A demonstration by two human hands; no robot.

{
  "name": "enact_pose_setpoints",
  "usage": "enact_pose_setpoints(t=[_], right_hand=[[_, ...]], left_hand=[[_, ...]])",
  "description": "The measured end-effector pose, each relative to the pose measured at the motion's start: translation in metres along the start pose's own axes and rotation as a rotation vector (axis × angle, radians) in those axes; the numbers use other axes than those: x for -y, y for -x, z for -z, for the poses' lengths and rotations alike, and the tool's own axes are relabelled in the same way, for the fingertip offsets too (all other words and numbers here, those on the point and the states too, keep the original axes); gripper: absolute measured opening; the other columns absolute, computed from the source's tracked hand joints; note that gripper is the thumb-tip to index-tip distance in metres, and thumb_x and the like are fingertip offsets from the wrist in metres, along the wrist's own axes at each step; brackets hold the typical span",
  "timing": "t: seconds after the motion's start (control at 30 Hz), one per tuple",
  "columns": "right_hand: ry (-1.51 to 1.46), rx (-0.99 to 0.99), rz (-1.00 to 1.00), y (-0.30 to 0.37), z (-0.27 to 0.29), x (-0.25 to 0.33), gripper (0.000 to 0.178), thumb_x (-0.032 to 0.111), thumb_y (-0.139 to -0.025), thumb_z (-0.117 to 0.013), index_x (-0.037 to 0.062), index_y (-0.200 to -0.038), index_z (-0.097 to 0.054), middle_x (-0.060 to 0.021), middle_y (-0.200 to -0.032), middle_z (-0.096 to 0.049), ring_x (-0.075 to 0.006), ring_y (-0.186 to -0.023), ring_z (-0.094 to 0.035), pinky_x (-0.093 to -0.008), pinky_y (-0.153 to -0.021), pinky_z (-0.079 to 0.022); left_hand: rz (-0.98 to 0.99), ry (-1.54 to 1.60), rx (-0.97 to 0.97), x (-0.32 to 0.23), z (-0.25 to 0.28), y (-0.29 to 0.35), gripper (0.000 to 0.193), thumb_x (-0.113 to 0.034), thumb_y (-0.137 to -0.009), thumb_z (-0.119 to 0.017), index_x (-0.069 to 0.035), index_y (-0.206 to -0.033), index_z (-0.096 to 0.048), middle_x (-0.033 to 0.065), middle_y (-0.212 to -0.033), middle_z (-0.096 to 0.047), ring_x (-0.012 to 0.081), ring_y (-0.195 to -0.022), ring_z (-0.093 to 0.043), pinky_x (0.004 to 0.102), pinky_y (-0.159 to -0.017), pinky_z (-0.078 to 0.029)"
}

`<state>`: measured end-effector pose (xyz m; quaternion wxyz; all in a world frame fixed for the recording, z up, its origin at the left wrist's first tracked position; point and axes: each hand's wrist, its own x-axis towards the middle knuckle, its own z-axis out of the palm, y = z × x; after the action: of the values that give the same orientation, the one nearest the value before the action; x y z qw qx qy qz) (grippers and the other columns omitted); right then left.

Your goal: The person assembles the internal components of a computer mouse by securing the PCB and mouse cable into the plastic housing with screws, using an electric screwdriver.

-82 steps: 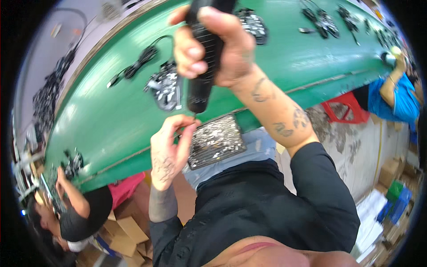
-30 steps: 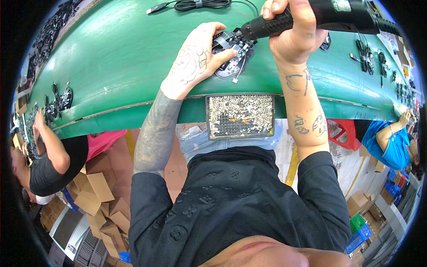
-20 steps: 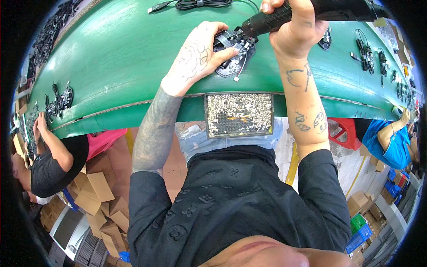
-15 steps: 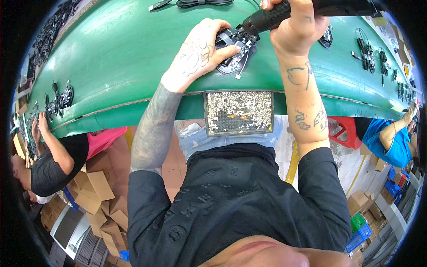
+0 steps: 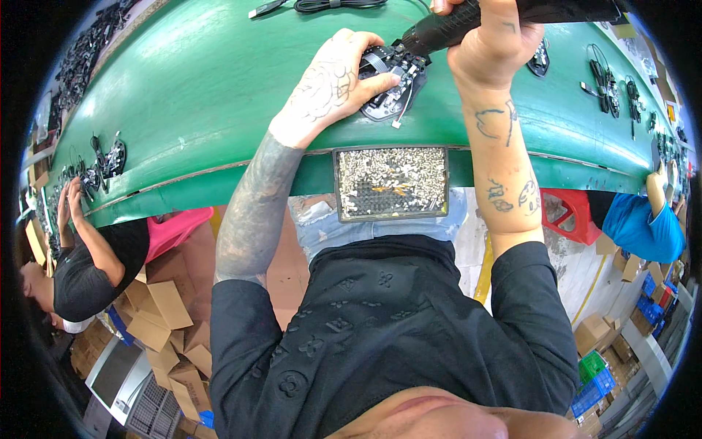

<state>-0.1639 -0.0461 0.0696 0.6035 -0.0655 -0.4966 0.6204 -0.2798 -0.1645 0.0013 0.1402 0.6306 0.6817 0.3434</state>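
Note:
My left hand (image 5: 322,88) holds down a partly assembled computer mouse (image 5: 387,108) on the green belt, its thumb pressed across the exposed circuit parts. A small white connector on thin wires hangs from the mouse's near side. My right hand (image 5: 491,51) is wrapped round a black power screwdriver (image 5: 444,31), held slanting with its nose down at the far right of the mouse. The bit's very tip is hidden among the parts. In front of me, at the belt's edge, a black tray (image 5: 391,218) holds many small silvery screws (image 5: 387,167).
A coiled black cable (image 5: 340,5) lies at the far side of the green belt (image 5: 205,95). Another mouse part (image 5: 539,60) is beyond my right hand. Cabled mouse units (image 5: 603,89) lie farther right, others (image 5: 110,157) at left. Co-workers sit at both sides.
My hands, the mouse and the screwdriver stay nearly in place, with only a slight shift in the view. The co-worker at the right has moved their arm.

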Motion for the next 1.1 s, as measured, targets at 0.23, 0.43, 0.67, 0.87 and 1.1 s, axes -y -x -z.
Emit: enact_pose_setpoints(t=[0.23, 0.43, 0.67, 0.87, 1.1], right_hand=[[-0.053, 0.021, 0.019, -0.003, 0.002, 0.003, 0.019, 0.01, -0.089, -0.059, 0.0019, -0.105, -0.052, -0.0043, -0.068, -0.05, -0.0129, -0.056, -0.051, -0.0265, -0.053, -0.046], [-0.421, 0.1, -0.292, -0.016, 0.027, 0.036, 0.021, 0.028, -0.082, -0.062, 0.009, -0.084, -0.054, 0.0013, -0.068, -0.042, -0.0103, -0.064, -0.041, -0.0256, -0.064, -0.037], [-0.356, 0.046, -0.187, -0.017, 0.083, 0.042, 0.033, 0.033, -0.083, -0.058, 0.0048, -0.099, -0.055, -0.0049, -0.074, -0.046, -0.0183, -0.07, -0.044, -0.0353, -0.075, -0.034], [-0.32, 0.074, -0.202, -0.022, 0.083, 0.045, 0.034, 0.034, -0.086, -0.056, 0.0034, -0.102, -0.053, -0.0056, -0.074, -0.045, -0.0183, -0.071, -0.044, -0.0358, -0.076, -0.034], [-0.338, 0.129, -0.199, -0.021, 0.076, 0.047, 0.034, 0.033, -0.089, -0.054, 0.0041, -0.105, -0.052, -0.0051, -0.075, -0.044, -0.0176, -0.071, -0.043, -0.0348, -0.075, -0.034]], left_hand=[[-0.034, 0.034, -0.031, -0.001, 0.0, -0.004, 0.05, -0.032, -0.078, -0.075, -0.006, -0.117, -0.057, 0.0145, -0.107, -0.058, 0.0268, -0.103, -0.058, 0.0348, -0.089, -0.046], [-0.207, -0.1, -0.326, -0.022, 0.013, -0.012, 0.029, -0.028, -0.07, -0.078, -0.009, -0.091, -0.071, 0.0099, -0.095, -0.063, 0.0295, -0.094, -0.059, 0.0393, -0.083, -0.048], [-0.373, -0.241, -0.451, -0.029, -0.006, -0.002, 0.017, -0.028, -0.071, -0.073, -0.016, -0.078, -0.063, -0.0004, -0.083, -0.055, 0.0198, -0.083, -0.056, 0.0372, -0.075, -0.041], [-0.474, -0.551, -0.394, -0.041, 0.007, -0.001, 0.012, -0.024, -0.079, -0.058, -0.012, -0.075, -0.06, 0.0008, -0.08, -0.052, 0.0178, -0.082, -0.054, 0.0329, -0.073, -0.042], [-0.533, -0.635, -0.342, -0.046, 0.011, -0.007, 0.014, -0.023, -0.08, -0.055, -0.012, -0.072, -0.058, 0.0007, -0.078, -0.051, 0.0173, -0.081, -0.054, 0.0317, -0.07, -0.043]])
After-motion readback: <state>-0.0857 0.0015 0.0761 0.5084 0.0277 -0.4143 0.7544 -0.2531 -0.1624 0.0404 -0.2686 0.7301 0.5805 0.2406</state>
